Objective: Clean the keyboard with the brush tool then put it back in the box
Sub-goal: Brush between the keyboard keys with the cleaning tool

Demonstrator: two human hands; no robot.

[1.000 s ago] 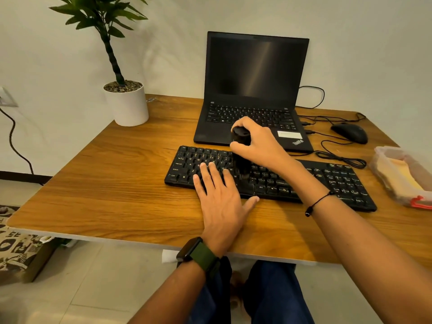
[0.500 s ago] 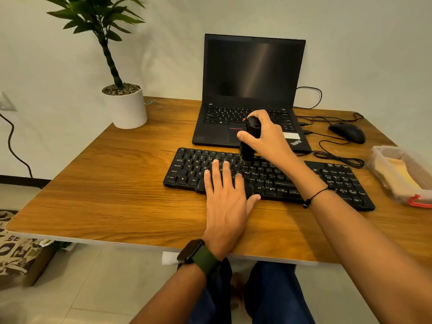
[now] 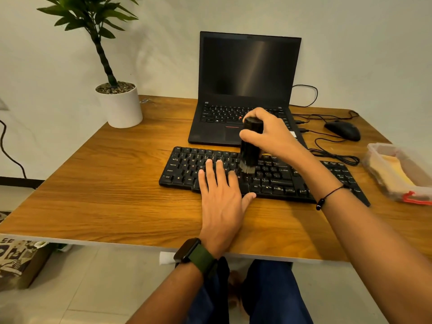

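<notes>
One clear box (image 3: 397, 169) holding yellow cloth, right hand (image 3: 271, 134) gripping brush (image 3: 250, 146) on keyboard (image 3: 275, 176), left hand (image 3: 221, 202) spread flat.

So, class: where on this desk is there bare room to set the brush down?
Bare wood lies left of the keyboard, between the plant pot and the desk's front edge. The right side is crowded: mouse, cables, plastic box.

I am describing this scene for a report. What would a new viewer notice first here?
First the right hand gripping an upright black brush, its bristles on the middle of the black keyboard. Beside it, the left hand lies flat on the keys. Behind stands an open laptop with a dark screen.
</notes>
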